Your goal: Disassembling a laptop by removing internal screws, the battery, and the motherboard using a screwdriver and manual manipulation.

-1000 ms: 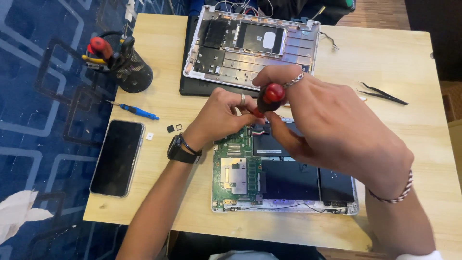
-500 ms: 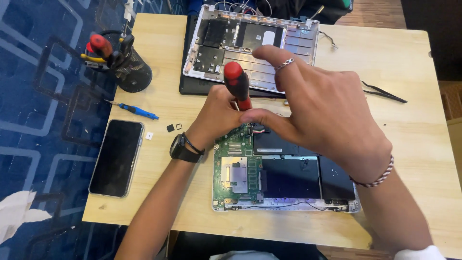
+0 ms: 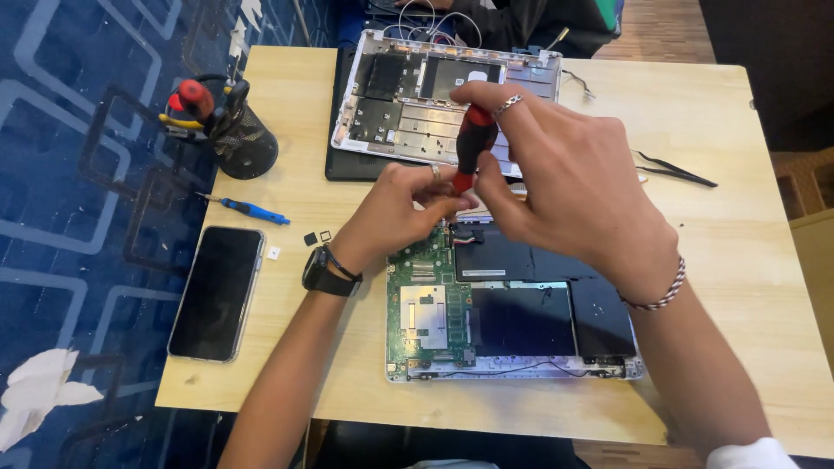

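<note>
My right hand [image 3: 565, 187] grips the red screwdriver [image 3: 473, 143], now more upright than before; my left hand [image 3: 395, 213] still pinches its tip over the opened laptop [image 3: 512, 321].

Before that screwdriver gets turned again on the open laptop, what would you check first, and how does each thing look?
1. Grip on the tool: the right hand is wrapped round the red-and-black screwdriver; ok.
2. Tip seated on its screw: the left hand hides the tip; cannot tell.
3. Tool upright: its handle leans a little; probably ok.
4. Opened laptop base flat on the wooden table: ok.
5. Loose small parts away from the hands: they lie left of the wrist, near the phone; ok.
6. Tweezers out of the way: off to the right; ok.
</note>
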